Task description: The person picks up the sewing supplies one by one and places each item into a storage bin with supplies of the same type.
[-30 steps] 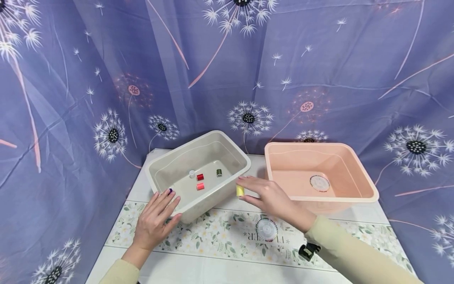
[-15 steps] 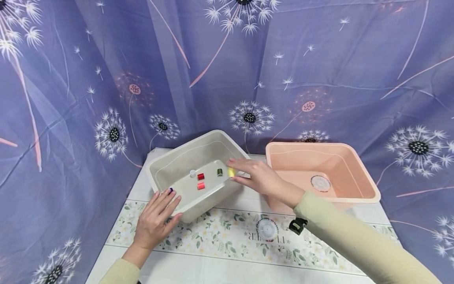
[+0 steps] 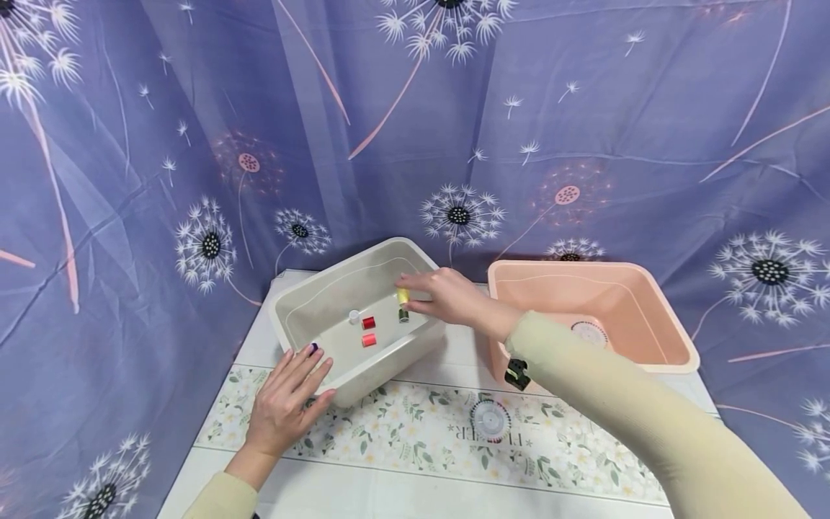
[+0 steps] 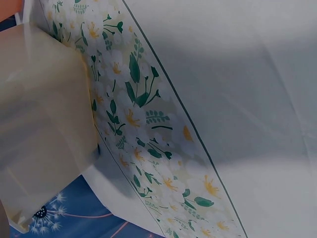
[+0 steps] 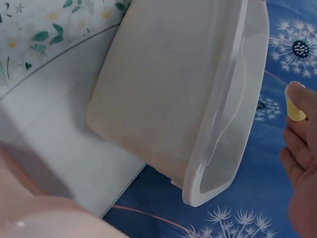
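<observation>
My right hand (image 3: 450,295) reaches over the right end of the grey bin (image 3: 382,365) and pinches a yellow thread spool (image 3: 403,296) between thumb and fingers; the right wrist view also has the yellow spool (image 5: 296,105). Just under it inside the bin stands a dark green spool (image 3: 403,316). A white spool (image 3: 354,317), a red spool (image 3: 368,323) and a coral spool (image 3: 369,340) lie on the bin's floor. With fingers straight, my left hand (image 3: 285,407) rests on the bin's near left rim. Something small and purple (image 3: 314,348) shows at its fingertips, partly hidden.
A peach bin (image 3: 593,267) stands to the right, holding a round wheel of pearl-headed pins (image 3: 589,333) partly covered by my right sleeve. Another pin wheel (image 3: 491,420) lies on the flowered table runner (image 3: 415,447) in front. A dandelion-print curtain (image 3: 363,187) hangs behind.
My right hand has carried the yellow spool leftward and farther back, from in front of the grey bin's right rim to above its inside. The left hand stays on the rim.
</observation>
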Available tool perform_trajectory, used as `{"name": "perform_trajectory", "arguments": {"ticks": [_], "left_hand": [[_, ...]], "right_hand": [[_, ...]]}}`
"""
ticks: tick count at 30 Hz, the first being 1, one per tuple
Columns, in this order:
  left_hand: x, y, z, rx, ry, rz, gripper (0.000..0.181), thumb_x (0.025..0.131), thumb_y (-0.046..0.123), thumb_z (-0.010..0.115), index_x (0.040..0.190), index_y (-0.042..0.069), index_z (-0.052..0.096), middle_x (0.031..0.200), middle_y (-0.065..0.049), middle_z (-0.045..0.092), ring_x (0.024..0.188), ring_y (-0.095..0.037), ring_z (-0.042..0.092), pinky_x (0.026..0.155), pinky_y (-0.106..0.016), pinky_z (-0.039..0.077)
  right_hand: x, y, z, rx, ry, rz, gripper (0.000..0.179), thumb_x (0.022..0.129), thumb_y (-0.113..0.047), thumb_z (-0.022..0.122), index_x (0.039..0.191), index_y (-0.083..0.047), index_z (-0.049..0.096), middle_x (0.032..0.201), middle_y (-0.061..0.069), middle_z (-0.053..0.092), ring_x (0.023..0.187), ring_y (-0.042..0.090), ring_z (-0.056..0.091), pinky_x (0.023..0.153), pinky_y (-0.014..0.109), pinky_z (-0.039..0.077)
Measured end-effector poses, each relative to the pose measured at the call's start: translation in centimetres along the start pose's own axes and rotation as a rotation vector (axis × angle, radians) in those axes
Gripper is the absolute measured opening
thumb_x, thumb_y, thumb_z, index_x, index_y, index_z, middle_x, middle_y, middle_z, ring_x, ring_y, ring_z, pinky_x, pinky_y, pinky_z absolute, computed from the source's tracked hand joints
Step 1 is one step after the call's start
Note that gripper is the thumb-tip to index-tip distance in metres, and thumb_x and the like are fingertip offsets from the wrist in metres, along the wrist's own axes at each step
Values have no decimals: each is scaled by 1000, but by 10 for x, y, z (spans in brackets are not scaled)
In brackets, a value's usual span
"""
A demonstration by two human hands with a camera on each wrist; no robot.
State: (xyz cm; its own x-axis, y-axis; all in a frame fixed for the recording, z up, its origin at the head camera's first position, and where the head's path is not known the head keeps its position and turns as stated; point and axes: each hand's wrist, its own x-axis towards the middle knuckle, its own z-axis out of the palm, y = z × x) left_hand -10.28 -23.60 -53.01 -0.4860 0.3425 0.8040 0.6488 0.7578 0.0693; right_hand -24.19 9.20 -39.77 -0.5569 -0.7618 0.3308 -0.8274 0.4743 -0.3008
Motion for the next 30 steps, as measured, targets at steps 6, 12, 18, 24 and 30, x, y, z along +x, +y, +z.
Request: {"name": "perform_trajectory", "arguments": {"ticks": [6, 12, 18, 24, 30], "left_hand": [[0, 0, 0, 3, -5, -3, 56, 111, 54, 51, 129, 9, 78, 134, -15, 74, 122, -41, 71, 124, -48, 44], [-1, -1, 0, 6, -4, -4, 56, 111, 54, 51, 128, 8, 78, 132, -16, 74, 123, -40, 70, 124, -48, 44], [-1, -1, 0, 11, 1, 8, 55, 111, 53, 51, 128, 8, 78, 135, -15, 73, 122, -40, 71, 123, -49, 46], [-1, -2, 0, 9, 6, 13, 55, 111, 53, 51, 128, 8, 78, 132, -16, 74, 121, -41, 71, 123, -48, 45], [0, -2, 0, 3, 8, 13, 55, 111, 53, 51, 128, 8, 78, 131, -18, 75, 121, -41, 71, 123, -49, 45]], "right_hand": [[19, 8, 3, -25, -107, 35, 40, 99, -23, 79, 135, -5, 74, 125, 12, 78, 103, 30, 79, 96, 46, 64], [37, 13, 5, -52, -216, 83, 40, 100, -24, 79, 135, -7, 74, 123, 9, 79, 102, 30, 78, 98, 46, 63], [51, 21, 9, -109, -307, 134, 42, 100, -27, 78, 138, -10, 73, 131, 7, 76, 114, 28, 75, 108, 45, 58], [60, 24, 13, -125, -328, 150, 43, 100, -27, 78, 138, -9, 72, 132, 8, 76, 116, 29, 73, 109, 44, 57], [66, 27, 19, -150, -335, 174, 46, 100, -27, 78, 141, -8, 70, 137, 8, 73, 121, 31, 71, 113, 43, 55]]}}
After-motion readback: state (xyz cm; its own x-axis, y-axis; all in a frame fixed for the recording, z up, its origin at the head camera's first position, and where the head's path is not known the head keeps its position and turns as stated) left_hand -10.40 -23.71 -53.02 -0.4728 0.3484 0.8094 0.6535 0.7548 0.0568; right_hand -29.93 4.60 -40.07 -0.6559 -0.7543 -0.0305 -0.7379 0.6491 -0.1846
